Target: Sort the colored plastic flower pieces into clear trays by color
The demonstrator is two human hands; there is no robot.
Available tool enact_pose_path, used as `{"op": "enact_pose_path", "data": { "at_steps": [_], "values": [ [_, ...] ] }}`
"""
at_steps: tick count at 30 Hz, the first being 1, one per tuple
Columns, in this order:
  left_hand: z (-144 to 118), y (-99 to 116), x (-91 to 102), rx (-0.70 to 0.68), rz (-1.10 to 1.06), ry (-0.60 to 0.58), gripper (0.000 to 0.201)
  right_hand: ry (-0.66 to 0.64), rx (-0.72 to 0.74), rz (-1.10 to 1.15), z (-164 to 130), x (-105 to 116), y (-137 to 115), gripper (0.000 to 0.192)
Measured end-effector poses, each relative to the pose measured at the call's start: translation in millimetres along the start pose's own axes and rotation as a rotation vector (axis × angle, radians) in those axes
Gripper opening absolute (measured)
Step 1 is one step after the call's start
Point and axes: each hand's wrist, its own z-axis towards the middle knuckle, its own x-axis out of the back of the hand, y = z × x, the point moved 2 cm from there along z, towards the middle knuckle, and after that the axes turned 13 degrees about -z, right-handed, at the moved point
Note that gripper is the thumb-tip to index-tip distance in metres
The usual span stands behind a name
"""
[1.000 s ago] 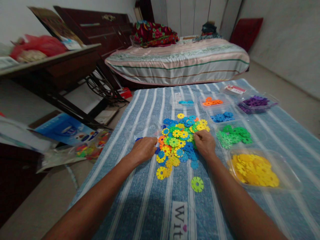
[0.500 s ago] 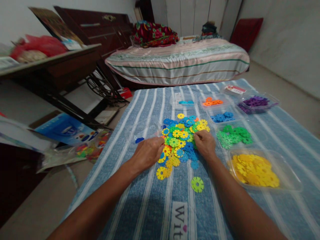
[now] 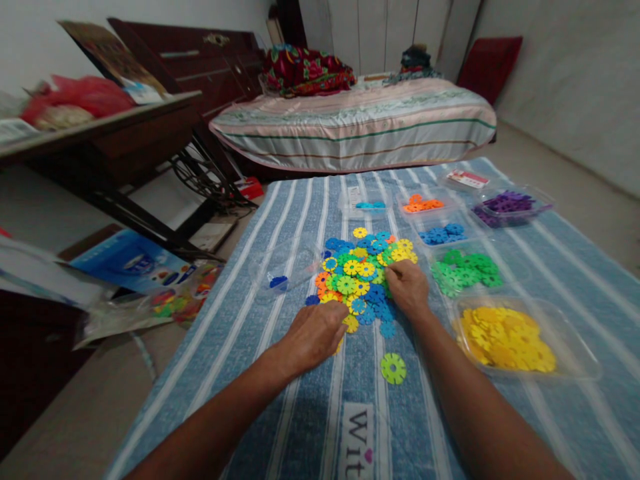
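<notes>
Plastic flower-shaped discs lie heaped in mixed colours between and just beyond both hands, the left hand curled down over the heap's near edge, the right hand pinching at yellow pieces, whether either grips one I cannot tell.

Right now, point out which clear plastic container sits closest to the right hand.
The clear plastic container of green discs, just beyond the right hand. The container of yellow discs lies farther off; the orange, blue and purple ones sit further back.

Disc pile mid-cloth; filled trays to its right, perhaps one tray left.
</notes>
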Motion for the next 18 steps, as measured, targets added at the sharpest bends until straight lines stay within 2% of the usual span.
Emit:
{"op": "enact_pose_path", "data": {
  "at_steps": [9,14,18],
  "values": [
    [1.7,3.6,-14.8,0.066,0.007,-0.013,0.019,-0.001,0.012,-0.011,0.6,-1.2,0.9,0.026],
    [2.8,6.3,-14.4,0.048,-0.003,-0.014,0.017,-0.003,0.015,-0.017,1.0,-1.8,1.4,0.026],
    [4.1,6.5,-15.0,0.011,-0.001,0.001,0.023,0.002,0.007,-0.012,0.8,-2.1,1.4,0.025]
  ]
}}
